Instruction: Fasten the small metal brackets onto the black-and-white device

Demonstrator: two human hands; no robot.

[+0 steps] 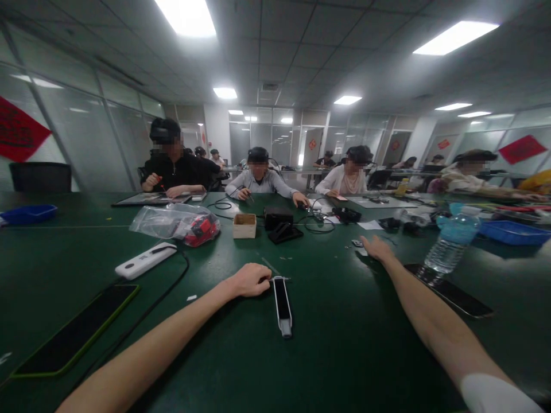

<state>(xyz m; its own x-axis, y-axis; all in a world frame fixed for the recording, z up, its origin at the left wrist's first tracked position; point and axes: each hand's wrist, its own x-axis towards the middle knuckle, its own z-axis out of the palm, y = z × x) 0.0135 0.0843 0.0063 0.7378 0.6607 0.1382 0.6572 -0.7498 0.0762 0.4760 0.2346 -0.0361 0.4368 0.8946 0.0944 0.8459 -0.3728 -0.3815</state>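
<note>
My left hand (pixel 252 280) rests on the green table with its fingers curled together. Its fingertips are at the far end of a slim white-framed device with a dark face (pixel 282 305), beside a thin rod-like piece (pixel 282 278); what they grip is hidden. Farther out on the right, my right hand (pixel 379 249) reaches over the table with its fingers stretched forward. Just left of those fingertips lies a small silvery part (pixel 357 243), with tiny pieces nearby. Nothing shows in the right hand.
To the left lie a white power strip (pixel 146 261), a green-edged phone (pixel 77 332) and a plastic bag (pixel 172 223). A small box (pixel 244 226) and a black stand (pixel 284 232) sit ahead. A water bottle (pixel 451 241) and dark phone (pixel 460 298) flank my right forearm. Several people sit opposite.
</note>
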